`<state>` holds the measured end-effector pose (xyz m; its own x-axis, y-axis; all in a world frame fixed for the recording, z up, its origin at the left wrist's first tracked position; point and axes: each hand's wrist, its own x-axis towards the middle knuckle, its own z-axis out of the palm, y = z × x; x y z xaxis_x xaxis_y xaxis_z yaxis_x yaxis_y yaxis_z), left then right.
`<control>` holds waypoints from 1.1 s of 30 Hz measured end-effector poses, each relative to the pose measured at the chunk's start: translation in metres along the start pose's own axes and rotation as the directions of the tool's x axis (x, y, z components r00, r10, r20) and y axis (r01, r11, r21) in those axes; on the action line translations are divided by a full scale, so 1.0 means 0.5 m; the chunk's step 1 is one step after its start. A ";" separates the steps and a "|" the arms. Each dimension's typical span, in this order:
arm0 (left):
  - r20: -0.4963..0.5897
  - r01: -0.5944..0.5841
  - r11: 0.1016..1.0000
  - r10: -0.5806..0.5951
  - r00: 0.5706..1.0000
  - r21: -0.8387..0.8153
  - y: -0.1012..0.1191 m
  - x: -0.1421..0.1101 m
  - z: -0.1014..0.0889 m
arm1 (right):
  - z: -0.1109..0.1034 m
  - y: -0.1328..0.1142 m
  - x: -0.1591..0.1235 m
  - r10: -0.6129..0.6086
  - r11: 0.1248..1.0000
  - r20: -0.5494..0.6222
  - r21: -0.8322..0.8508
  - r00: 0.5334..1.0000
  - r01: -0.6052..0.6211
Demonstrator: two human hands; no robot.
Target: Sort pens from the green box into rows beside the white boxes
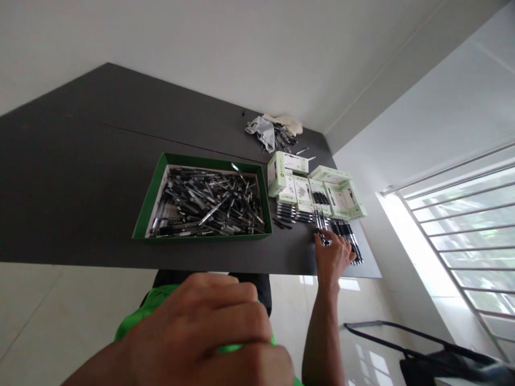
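My right hand is at the right end of the table, its thumb and fingers closed on a few pens that point away from me. Beside it lies a row of dark pens that its outer fingers touch or nearly touch. Just beyond, an open pale green box holds several pens. My left hand is curled close to the camera, in front of my body, and its palm side is hidden. Between the hands' reach, a green tray holds a jumbled heap of pens.
More pale green boxes stand right of the tray, with stacked pens before them. Cloth gloves and loose pens lie behind. The dark table meets a wall; a barred window and black-framed chair are right.
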<state>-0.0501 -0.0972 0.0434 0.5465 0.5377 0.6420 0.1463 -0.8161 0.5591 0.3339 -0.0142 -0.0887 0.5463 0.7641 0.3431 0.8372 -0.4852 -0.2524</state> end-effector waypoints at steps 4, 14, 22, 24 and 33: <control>-0.047 -0.099 0.995 0.098 0.994 -0.028 -0.029 0.111 -0.005 | 0.003 -0.002 -0.002 -0.019 0.999 -0.039 0.029 0.999 0.020; -0.024 0.297 0.927 -0.311 0.950 -0.231 -0.091 0.084 0.078 | -0.033 -0.024 -0.020 0.065 0.863 -0.090 0.504 0.994 -0.011; -0.103 0.511 0.789 -0.572 0.814 -0.341 -0.121 0.078 0.134 | -0.115 -0.184 -0.182 -0.289 0.524 0.085 0.848 0.953 0.084; -0.058 0.523 0.764 -0.584 0.810 -0.378 -0.121 0.074 0.131 | -0.131 -0.221 -0.210 -0.381 0.465 0.079 0.877 0.921 0.117; -0.140 0.546 0.714 -0.655 0.743 -0.439 -0.121 0.052 0.104 | -0.130 -0.241 -0.186 -0.518 0.466 -0.002 0.838 0.855 0.285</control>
<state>-0.0018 -0.0449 -0.0012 0.1945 0.9634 0.1846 0.0403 -0.1959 0.9798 0.1841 -0.0547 -0.0313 0.0336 0.9039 0.4265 0.5235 0.3476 -0.7779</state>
